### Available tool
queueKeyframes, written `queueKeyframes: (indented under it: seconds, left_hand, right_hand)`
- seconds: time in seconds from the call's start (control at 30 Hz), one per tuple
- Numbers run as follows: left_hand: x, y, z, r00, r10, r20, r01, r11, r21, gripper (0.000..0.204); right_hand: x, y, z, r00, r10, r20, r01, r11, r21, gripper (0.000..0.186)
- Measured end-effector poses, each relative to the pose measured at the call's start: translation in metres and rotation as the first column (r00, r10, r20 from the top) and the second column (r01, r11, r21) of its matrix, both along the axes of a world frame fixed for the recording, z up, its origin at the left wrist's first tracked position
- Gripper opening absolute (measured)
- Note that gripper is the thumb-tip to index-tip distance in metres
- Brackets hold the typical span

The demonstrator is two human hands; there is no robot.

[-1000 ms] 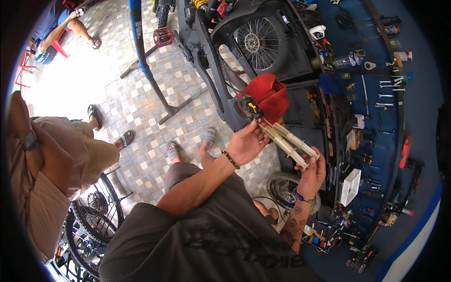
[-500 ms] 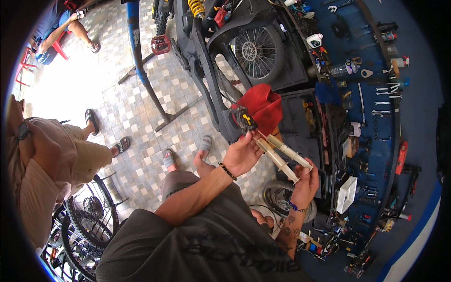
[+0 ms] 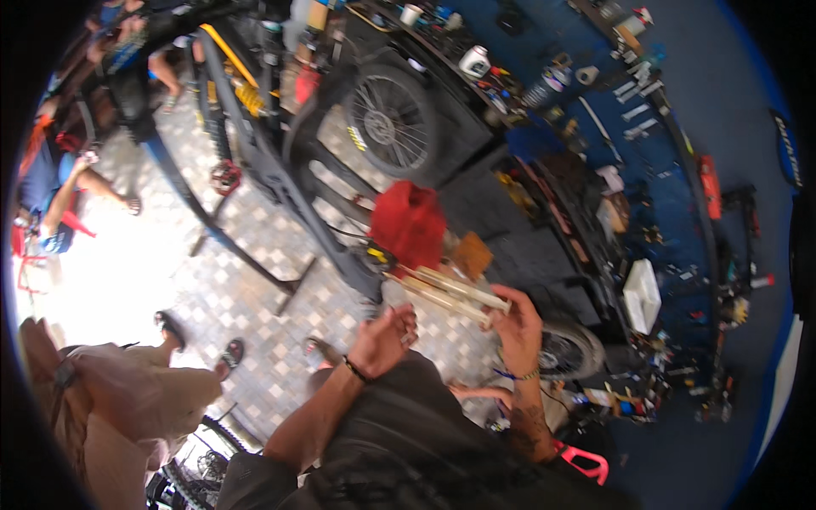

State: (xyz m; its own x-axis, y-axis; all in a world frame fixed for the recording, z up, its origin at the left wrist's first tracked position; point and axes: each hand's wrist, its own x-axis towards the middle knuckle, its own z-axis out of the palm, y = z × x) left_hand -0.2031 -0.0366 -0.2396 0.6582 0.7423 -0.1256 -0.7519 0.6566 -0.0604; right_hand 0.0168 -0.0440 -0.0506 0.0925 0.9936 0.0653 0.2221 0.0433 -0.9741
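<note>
Whole view soft with blur; small parts smear. Two syringes (image 3: 459,286) lie side by side in mid-air, below the red cloth (image 3: 410,223), slanting down from their tips to the right hand (image 3: 516,327). Long slim tubes, pale cream, cloudy rather than clear; markings and contents can't be read. Their near ends disappear behind the right fingers, which are clamped on them; exact grip of each fingertip hidden. Tips thin out by a black part with a yellow mark (image 3: 376,255) near the end of the grey bike frame (image 3: 285,183); touching or apart, can't tell.

Left hand (image 3: 382,342) sits lower and to the left, apart from the tubes, fingers curled. A pale patch just above them is too smeared to name, so can't say whether they hold anything. Cloth bunched, covers part of the frame end. Orange-brown piece (image 3: 473,254) behind the tubes, partly masked by them.

Spoked wheel (image 3: 387,119) beyond the frame, partly covered by it. Bystander in tan shorts (image 3: 174,387) at left, cut off by the lens rim. Tools on the blue wall blur together.
</note>
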Motion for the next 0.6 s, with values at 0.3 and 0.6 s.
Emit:
queueKeyframes:
  seconds: [0.3,0.6]
  left_hand:
    - [-0.095,0.008,-0.005,0.946,0.099,-0.31,-0.101,0.995,0.011,0.04]
    - [-0.134,0.028,-0.042,0.868,0.375,-0.325,-0.393,0.919,0.012,0.034]
  right_hand:
    - [0.0,-0.029,-0.034,0.997,0.027,-0.069,-0.034,0.993,-0.11,0.072]
    - [0.096,-0.002,-0.022,0.932,0.27,0.244,-0.136,0.881,-0.454,0.067]
